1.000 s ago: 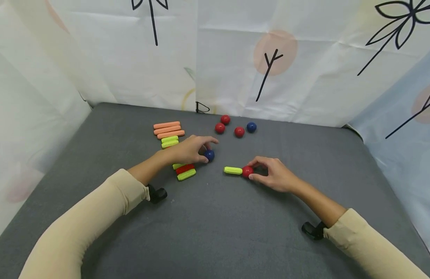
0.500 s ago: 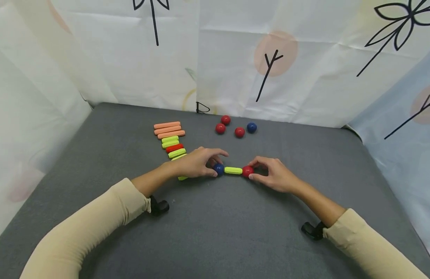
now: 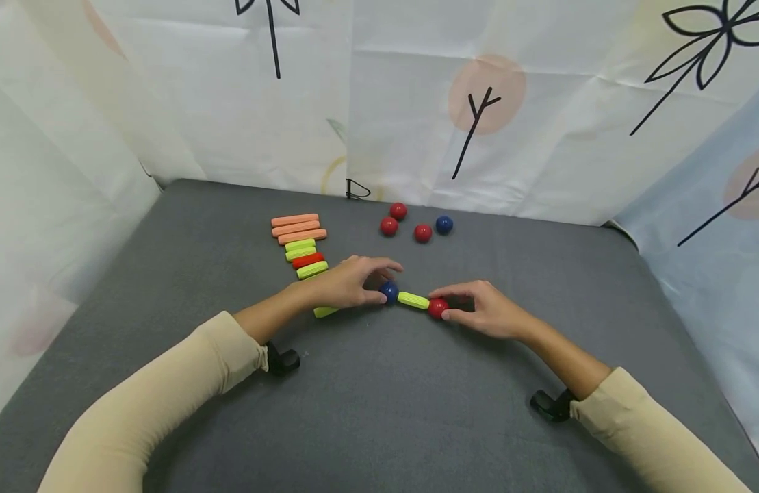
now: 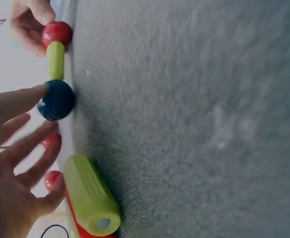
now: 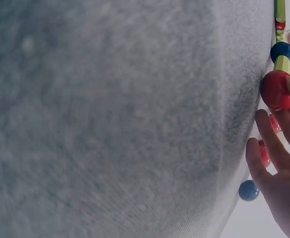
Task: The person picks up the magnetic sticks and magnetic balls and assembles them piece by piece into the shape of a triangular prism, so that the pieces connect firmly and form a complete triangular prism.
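Note:
My left hand [image 3: 348, 282] pinches a dark blue ball [image 3: 389, 292] between thumb and fingers. A ridged yellow-green stick [image 3: 413, 300] joins that ball to a red ball [image 3: 438, 308], which my right hand [image 3: 486, 309] holds by thumb and fingertips. The three pieces form one short line, slanting slightly down to the right in the head view. In the left wrist view the blue ball [image 4: 56, 100] meets the stick's near end, and the red ball [image 4: 57, 34] is at its far end. From the right wrist, the red ball [image 5: 277, 90] stands nearest.
Orange sticks [image 3: 294, 220] lie at the back left. Several yellow-green sticks [image 3: 301, 253] and a red stick [image 3: 308, 261] continue that row, partly hidden under my left hand. Red balls [image 3: 423, 233] and another blue ball [image 3: 443, 224] sit at the back, before the patterned cloth [image 3: 410, 123].
The left hand has brought the blue ball rightward and toward me to the stick's free end. Since then the joined line has tilted, its left end shifting slightly away. The right hand has barely moved.

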### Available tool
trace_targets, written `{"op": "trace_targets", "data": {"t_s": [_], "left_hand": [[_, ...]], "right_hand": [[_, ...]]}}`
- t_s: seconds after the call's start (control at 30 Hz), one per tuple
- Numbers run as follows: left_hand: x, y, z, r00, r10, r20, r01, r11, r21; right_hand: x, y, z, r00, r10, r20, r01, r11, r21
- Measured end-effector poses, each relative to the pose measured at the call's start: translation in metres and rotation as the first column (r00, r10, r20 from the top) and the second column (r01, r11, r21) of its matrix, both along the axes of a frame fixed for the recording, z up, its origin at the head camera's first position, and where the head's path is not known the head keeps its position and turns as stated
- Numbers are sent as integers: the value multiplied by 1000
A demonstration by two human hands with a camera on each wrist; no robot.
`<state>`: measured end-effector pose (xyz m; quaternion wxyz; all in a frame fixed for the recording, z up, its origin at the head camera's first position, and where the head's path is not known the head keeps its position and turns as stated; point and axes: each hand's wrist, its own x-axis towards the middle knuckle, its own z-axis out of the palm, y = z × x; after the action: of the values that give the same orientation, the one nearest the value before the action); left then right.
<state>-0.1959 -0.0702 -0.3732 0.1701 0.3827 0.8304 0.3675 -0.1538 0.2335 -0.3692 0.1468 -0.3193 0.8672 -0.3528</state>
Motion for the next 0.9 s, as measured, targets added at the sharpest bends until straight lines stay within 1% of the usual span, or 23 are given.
{"op": "trace_targets", "data": {"t_s": [0.07,0.13,0.23,0.37,0.43,0.53,0.63,0.7,0.83,0.9], "left_hand": [[3,-7,2,998,31,-52,-29,999,29],[7,-17,4,992,66,-106,-60,997,54],[17,-36,6,988,94,-126,-84,994,76],[33,-61,6,981,115,-157,-112,993,29],[40,-70,5,974,114,-198,-120,993,-18],[49,-78,2,962,106,-251,-130,988,-82],[55,-79,0,950,105,-293,-146,982,-123],[57,-76,-2,935,103,-338,-160,976,-145],[60,-68,-4,881,78,-466,-173,971,-165],[61,-64,-4,857,69,-511,-175,971,-163]], "right_hand": [[1,1,1,1000,-1,-8,1,1000,1],[2,3,1,1000,-10,-21,10,1000,0],[4,6,2,999,-38,-34,38,999,4],[8,6,1,996,-78,-41,79,996,28],[10,6,1,995,-92,-47,94,995,30],[14,4,0,993,-102,-51,102,995,11],[16,1,-1,993,-107,-54,106,994,-6],[17,-1,-1,992,-111,-55,111,994,-5],[19,-7,-2,991,-122,-63,122,992,6],[19,-8,-3,990,-123,-69,124,992,2]]}}
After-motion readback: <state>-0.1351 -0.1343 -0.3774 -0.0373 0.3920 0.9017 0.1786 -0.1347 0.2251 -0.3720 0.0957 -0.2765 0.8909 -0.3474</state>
